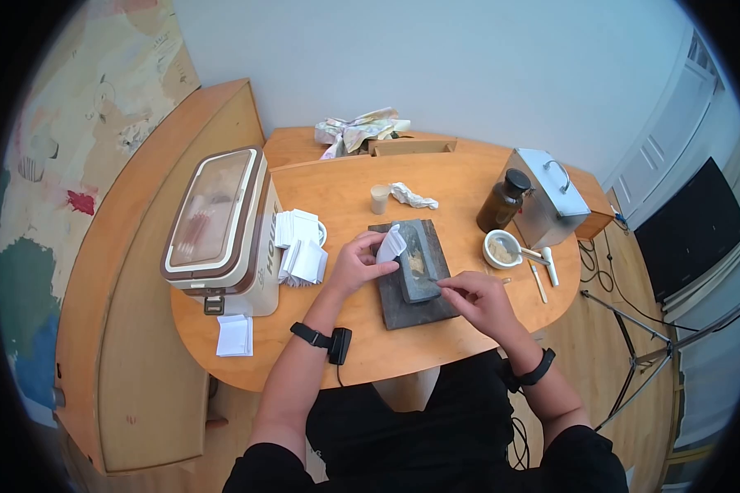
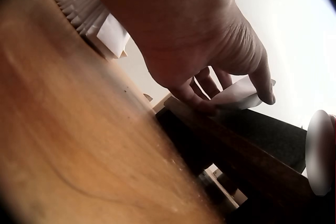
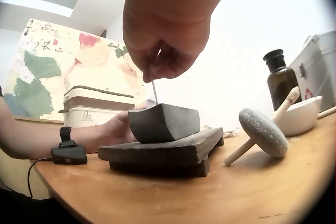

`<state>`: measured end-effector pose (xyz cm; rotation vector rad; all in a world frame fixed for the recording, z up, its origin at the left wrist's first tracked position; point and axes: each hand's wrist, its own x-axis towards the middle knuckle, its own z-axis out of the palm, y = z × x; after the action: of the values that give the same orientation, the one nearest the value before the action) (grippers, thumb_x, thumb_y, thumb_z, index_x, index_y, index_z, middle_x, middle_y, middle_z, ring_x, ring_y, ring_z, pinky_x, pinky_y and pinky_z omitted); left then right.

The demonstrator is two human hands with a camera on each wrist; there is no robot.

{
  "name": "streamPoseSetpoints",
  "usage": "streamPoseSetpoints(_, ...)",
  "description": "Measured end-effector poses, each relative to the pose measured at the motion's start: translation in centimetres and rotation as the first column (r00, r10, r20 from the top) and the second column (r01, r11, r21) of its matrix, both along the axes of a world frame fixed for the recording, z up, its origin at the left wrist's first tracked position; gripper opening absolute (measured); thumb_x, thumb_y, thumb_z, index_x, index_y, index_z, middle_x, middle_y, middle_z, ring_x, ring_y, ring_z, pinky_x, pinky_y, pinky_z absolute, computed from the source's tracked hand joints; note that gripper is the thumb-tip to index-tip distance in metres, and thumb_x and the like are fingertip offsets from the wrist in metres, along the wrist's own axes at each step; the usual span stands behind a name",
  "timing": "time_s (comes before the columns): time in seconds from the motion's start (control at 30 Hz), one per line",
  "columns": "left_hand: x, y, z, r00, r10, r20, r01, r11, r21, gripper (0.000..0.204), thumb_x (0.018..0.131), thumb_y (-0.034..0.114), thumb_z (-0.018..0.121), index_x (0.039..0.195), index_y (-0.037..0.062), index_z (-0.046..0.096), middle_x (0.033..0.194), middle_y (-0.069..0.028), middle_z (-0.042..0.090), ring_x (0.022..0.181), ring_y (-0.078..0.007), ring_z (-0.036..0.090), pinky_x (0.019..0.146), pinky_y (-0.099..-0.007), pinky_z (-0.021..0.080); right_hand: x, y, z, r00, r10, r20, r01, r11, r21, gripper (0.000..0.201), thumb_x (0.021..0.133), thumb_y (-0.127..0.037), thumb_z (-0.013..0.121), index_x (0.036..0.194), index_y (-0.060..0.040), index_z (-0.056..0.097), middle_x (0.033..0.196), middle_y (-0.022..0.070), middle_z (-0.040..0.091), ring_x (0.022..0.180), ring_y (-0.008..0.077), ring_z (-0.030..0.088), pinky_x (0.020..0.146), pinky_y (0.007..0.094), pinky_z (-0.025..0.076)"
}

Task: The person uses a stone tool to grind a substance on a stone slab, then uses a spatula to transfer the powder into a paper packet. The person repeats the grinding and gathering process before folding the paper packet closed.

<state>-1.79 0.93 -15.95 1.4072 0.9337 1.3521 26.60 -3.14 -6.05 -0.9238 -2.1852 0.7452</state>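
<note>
My left hand holds a folded white paper packet at the left rim of a boat-shaped grey stone trough. In the left wrist view, thumb and fingers close about the paper. Tan powder lies in the trough. My right hand pinches a thin stick, its lower end inside the trough and hidden by the wall in the right wrist view. Under the trough is a dark board on feet.
Left stand a lidded case and folded papers. Farther back are a cup and crumpled tissue. To the right are a white mortar, a brown bottle, a metal box and a stone wheel on a wooden rod.
</note>
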Motion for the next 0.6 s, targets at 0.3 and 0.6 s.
streamPoseSetpoints(0.3,0.0,-0.1,0.0,1.0,0.009,-0.013,-0.009,1.0,-0.024,0.057,0.077,0.01,0.09,0.128,-0.0014,0.067,0.13,-0.0042,0.059,0.116,-0.0146,0.061,0.087,-0.0282,0.057,0.6,0.4,0.4,0.999,0.04,-0.019,-0.036,0.987,0.156,0.014,0.09,-0.007,0.076,0.103,-0.0021,0.077,0.089,0.0143,0.075,0.078,0.0282,0.072,0.069,0.0361,0.055)
streamPoseSetpoints(0.6,-0.1,0.0,0.0,1.0,-0.01,0.01,0.01,1.0,-0.026,0.057,0.077,0.009,0.09,0.128,-0.0022,0.066,0.13,-0.0047,0.059,0.116,-0.0144,0.062,0.087,-0.0275,0.057,-0.9,-0.3,-2.4,0.999,-0.009,-0.04,0.02,0.959,0.283,0.01,0.087,-0.005,0.077,0.096,-0.002,0.077,0.082,0.0131,0.072,0.074,0.0297,0.069,0.066,0.0379,0.054)
